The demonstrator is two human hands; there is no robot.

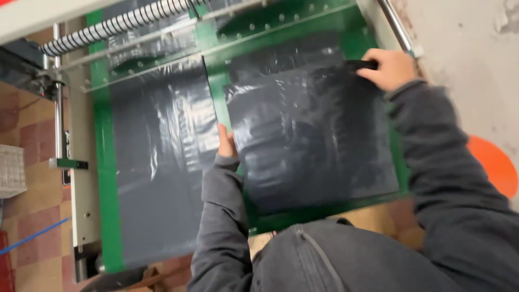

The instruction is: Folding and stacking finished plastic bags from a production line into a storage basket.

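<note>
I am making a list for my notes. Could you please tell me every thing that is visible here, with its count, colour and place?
plastic bag stack: one, dark grey, on belt, right
plastic sheet: one, dark grey, on belt, left
conveyor belt: one, green, centre
coiled hose: one, black and white, top left
round object: one, orange, right edge
tiled floor: reddish, left
left hand: at stack's left edge
right hand: at stack's top right corner
</note>
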